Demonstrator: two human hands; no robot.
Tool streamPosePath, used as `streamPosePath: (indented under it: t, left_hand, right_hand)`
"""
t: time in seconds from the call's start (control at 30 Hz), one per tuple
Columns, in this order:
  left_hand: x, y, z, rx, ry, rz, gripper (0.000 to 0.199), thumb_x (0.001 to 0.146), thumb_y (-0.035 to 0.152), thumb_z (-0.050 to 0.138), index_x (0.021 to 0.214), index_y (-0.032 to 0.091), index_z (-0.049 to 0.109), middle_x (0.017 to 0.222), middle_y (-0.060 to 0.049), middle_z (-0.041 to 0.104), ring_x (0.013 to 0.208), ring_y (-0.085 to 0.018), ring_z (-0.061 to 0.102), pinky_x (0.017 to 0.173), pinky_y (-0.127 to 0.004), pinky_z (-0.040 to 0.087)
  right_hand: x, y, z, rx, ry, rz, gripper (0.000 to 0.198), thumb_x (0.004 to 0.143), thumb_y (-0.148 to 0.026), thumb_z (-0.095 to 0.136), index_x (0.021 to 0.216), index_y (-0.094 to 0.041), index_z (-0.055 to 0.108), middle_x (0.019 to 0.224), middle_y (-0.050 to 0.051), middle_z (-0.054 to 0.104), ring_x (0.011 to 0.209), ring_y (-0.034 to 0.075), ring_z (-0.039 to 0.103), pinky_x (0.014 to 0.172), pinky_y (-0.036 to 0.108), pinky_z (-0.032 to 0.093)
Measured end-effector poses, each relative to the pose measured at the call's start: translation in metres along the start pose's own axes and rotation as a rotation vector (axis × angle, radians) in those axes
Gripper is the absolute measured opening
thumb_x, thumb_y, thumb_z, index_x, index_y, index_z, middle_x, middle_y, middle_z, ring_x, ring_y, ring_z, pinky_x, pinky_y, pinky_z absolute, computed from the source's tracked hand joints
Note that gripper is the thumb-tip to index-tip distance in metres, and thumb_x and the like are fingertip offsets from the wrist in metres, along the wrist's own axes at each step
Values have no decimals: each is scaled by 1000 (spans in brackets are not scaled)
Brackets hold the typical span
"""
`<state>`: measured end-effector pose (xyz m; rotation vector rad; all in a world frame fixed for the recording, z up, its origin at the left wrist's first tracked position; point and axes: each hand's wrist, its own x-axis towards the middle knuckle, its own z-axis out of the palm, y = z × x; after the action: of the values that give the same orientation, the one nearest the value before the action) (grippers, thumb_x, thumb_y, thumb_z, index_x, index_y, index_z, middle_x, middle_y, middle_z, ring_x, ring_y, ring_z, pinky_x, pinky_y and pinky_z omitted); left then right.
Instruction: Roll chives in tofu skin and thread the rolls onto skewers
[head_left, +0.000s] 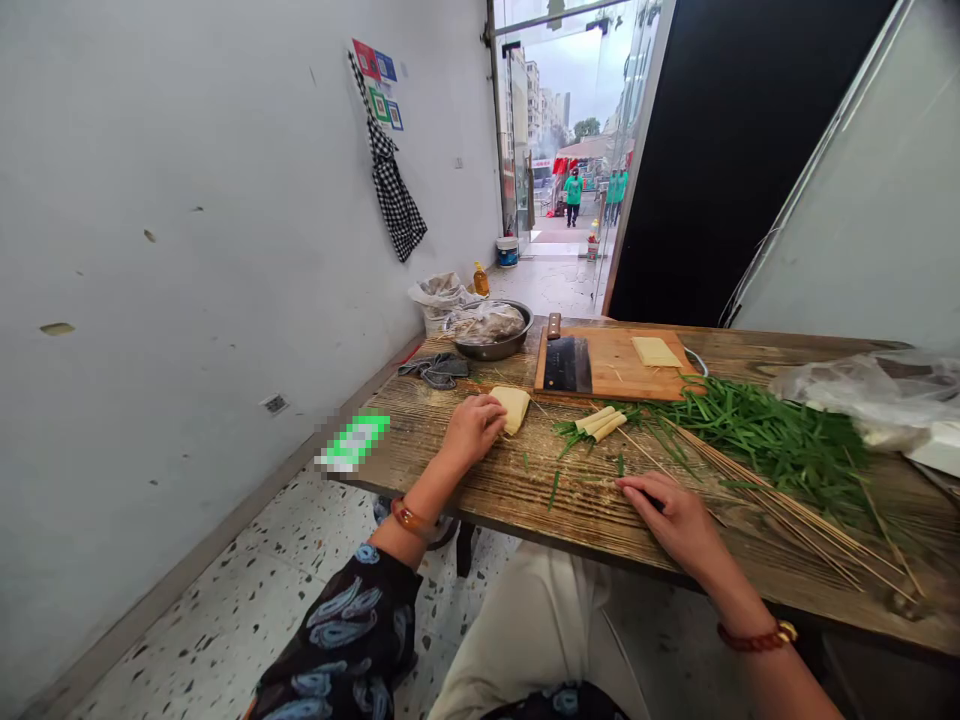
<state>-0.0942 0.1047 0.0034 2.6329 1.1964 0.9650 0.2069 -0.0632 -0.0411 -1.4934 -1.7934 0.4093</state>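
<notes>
My left hand (474, 428) is at the left edge of a small stack of pale yellow tofu skin sheets (513, 408), its curled fingers gripping the edge. My right hand (671, 515) hovers low over the table's front part, fingers stretched to the left and thumb apart, with nothing visible in it. Between the hands, several tofu skin rolls (600, 424) lie side by side with green chive ends poking out. Loose chive bits (553, 490) are scattered on the wood near my right fingertips.
The wooden table (480, 490) carries a cutting board (615, 350) with a cleaver (568, 364) and a tofu skin sheet (655, 352). Chives (772, 440) and bamboo skewers (780, 505) lie right. A metal basin (491, 350) and grey cloth (436, 370) stand back left.
</notes>
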Motion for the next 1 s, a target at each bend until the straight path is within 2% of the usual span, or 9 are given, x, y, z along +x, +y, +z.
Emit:
streamPosePath:
  t: [0.3,0.5,0.7,0.83,0.93,1.0]
  left_hand:
    - [8,-1,-1,-67,-3,-96,18,83,27,54,79,21,71,93,-7,68,88,-21,59,85,-36,45]
    - [22,0,-3,-178,12,-201,25,77,34,52,66,21,69,82,-6,68,81,-21,61,80,-33,46]
    - [29,-24,1,-300,46,-359,31,70,49,59,69,21,72,82,-5,71,78,-23,62,69,-30,49]
    - [36,-36,2,-356,45,-404,28,63,49,67,68,22,73,83,-5,72,79,-25,63,65,-30,50]
    - [39,-25,-6,-379,1,-402,24,59,45,70,63,21,72,79,-5,72,79,-26,63,64,-29,48]
    - [39,-10,-15,-404,-23,-435,22,57,41,70,61,20,71,71,-4,69,71,-22,60,60,-27,44]
  right_hand:
    - [3,-6,-3,0,13,-10,27,93,-33,46,96,-22,70,92,7,69,86,20,64,76,33,50]
    - [7,-12,-5,15,44,-15,24,92,-28,48,95,-22,71,90,6,69,83,18,64,75,31,49]
    - [11,-21,-9,-2,79,6,21,92,-24,51,93,-22,72,87,5,70,81,16,63,76,29,49]
    - [14,-19,-9,-23,95,10,20,91,-23,52,92,-22,72,87,4,70,82,16,63,76,27,48]
    - [13,-17,-8,-4,87,-5,21,92,-24,51,92,-22,71,87,4,70,83,16,64,77,28,48]
    - [11,-15,-7,18,76,-16,22,92,-25,50,93,-22,71,88,5,70,83,17,64,77,29,48]
